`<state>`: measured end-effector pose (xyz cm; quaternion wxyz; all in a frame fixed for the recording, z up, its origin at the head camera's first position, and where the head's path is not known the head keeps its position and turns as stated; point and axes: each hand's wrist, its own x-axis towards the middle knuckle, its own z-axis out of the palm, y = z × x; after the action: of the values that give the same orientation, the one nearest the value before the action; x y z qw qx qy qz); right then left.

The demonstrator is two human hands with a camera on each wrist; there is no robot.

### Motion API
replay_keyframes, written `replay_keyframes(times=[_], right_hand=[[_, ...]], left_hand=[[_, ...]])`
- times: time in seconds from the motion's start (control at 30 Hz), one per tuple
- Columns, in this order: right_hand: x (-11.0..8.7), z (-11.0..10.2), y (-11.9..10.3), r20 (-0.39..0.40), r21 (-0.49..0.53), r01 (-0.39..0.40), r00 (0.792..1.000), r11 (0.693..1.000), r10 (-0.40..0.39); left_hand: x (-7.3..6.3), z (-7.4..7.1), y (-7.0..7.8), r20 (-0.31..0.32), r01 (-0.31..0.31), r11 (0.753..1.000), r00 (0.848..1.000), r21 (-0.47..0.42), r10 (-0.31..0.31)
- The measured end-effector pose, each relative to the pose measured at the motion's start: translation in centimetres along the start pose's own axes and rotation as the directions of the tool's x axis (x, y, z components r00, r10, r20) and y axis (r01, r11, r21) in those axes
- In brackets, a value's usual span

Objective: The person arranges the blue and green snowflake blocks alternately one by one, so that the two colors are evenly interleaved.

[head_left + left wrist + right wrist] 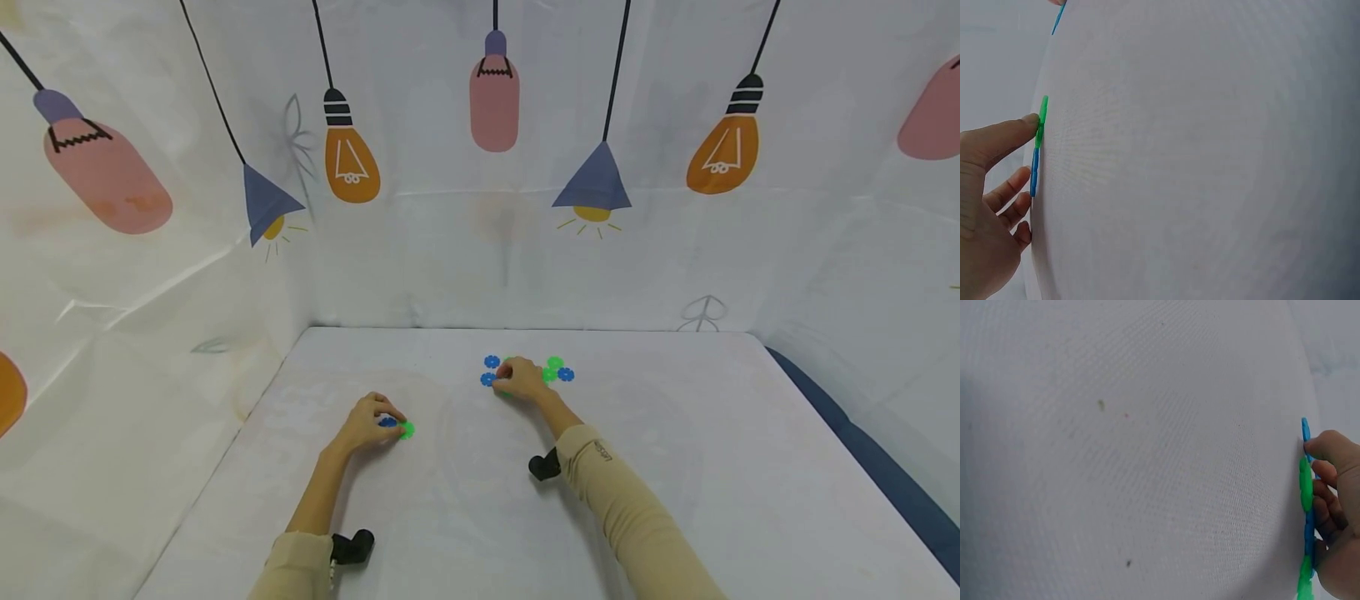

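Observation:
My left hand [364, 423] is at the left of the white table, its thumb and fingers pinching a green notched disc [408, 431]. Edge to edge with that disc is a blue notched disc [387, 422], partly covered by the fingers. The left wrist view shows the thumb against the green disc, with the other fingers bent behind the pair. Farther back, my right hand [521, 379] reaches over a group of such discs, pinching a blue disc [1305, 429] at its edge. A green disc [1306, 484] stands beside that blue one; the hand hides part of the group.
Green discs [555, 362] and a blue disc [566, 375] lie right of my right hand. Another blue disc [492, 362] is behind it. The white table [465, 517] ends at a wall sheet [420, 275] printed with lamps.

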<state>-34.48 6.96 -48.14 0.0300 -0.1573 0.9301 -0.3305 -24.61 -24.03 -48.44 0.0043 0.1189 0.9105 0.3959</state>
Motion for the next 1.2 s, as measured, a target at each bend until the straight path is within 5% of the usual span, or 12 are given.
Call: replay_keyframes(times=[0.57,1.2], right_hand=[[0.0,0.5,-0.4,-0.006,-0.072,0.004,1.000,0.997,-0.005],[-0.4,2.0,0.1,-0.179,-0.004,0.031,0.983,1.000,-0.031]], left_hand=[[-0.1,-0.2,-0.1,0.024,0.021,1.000,0.999,0.003,-0.021],[-0.1,-0.1,-0.1,0.010,0.030,1.000,1.000,-0.010,-0.030]])
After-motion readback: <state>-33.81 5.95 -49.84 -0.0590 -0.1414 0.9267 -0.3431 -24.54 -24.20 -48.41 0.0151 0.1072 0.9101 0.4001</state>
